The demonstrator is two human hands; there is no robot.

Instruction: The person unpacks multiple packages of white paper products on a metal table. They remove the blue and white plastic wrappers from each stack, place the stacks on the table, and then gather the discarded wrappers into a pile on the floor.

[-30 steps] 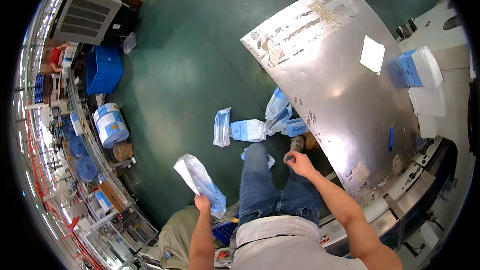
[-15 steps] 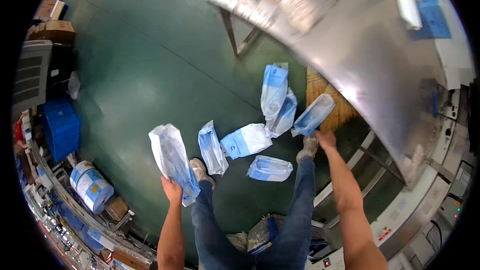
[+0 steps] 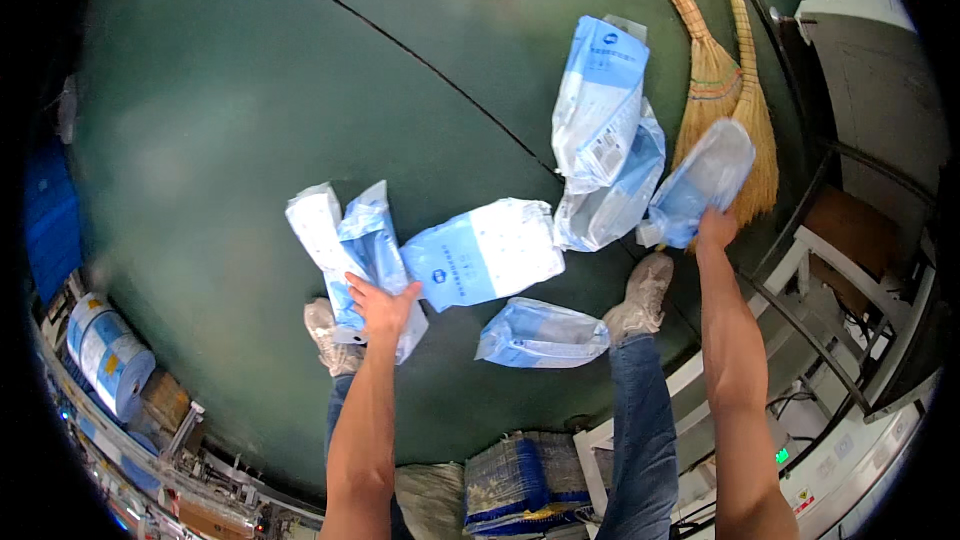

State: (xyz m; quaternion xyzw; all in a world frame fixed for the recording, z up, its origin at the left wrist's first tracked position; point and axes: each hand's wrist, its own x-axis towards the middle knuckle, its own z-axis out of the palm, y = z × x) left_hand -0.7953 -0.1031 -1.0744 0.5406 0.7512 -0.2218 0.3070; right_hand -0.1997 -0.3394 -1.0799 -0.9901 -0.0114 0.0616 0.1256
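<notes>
My right hand [image 3: 716, 228] is closed on the lower edge of a translucent blue-and-white plastic bag [image 3: 708, 175], its open end tilted away beside the brooms. My left hand [image 3: 383, 308] has thumb and fingers spread over a blue-and-white bag [image 3: 369, 225] on the floor. Against that bag's left side lies a white bag [image 3: 317, 225]. Between my hands a flat bag [image 3: 485, 253] shows its printed side, with another bag [image 3: 545, 333] nearer my feet. Farther off, a bag [image 3: 602, 90] overlaps a crumpled one [image 3: 615, 200].
Two straw brooms [image 3: 712, 90] lie at the far right, near a metal frame [image 3: 815, 340]. My shoes [image 3: 640, 295] stand among the bags. A stack of woven sacks [image 3: 520, 485] sits between my legs. At left are a printed film roll [image 3: 110, 355] and a blue crate [image 3: 50, 220].
My left hand has set the white bag on the floor and moved onto the bag beside it. My right hand has lifted its bag. The view has shifted, bringing the brooms into sight.
</notes>
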